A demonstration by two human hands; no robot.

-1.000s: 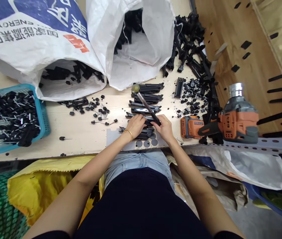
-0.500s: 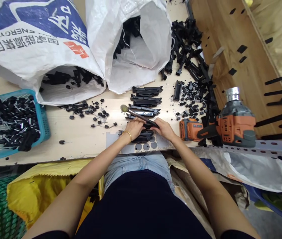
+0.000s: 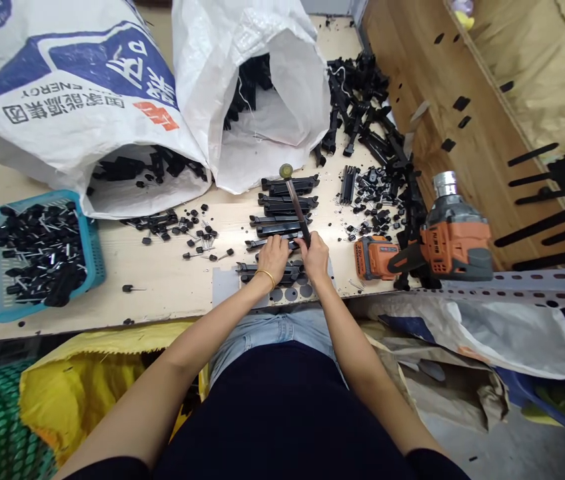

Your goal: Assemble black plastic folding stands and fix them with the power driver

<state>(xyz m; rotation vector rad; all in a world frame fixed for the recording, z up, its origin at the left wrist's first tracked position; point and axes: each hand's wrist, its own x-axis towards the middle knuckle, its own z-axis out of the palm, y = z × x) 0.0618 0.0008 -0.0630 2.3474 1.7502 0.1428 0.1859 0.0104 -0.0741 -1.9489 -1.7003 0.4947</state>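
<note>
My right hand (image 3: 315,259) is closed around the dark handle of a small hammer (image 3: 295,202), whose round head points away from me, raised above a row of black plastic brackets (image 3: 287,185). My left hand (image 3: 273,253), with a gold bangle at the wrist, presses its closed fingers on the nearest black bracket (image 3: 268,269) at the table's front edge. That bracket lies on a pale sheet with round holes (image 3: 292,292).
Two white woven sacks (image 3: 257,80) of black parts lie open at the back. A blue basket (image 3: 37,257) of black pins sits left, with loose pins (image 3: 192,233) mid-table. An orange cordless driver (image 3: 455,233) and battery (image 3: 375,257) lie right, beside a heap of black parts (image 3: 362,100).
The hammer head dropped low to the left over the brackets half a second ago and is now raised again, pointing away. Both hands stayed at the nearest bracket.
</note>
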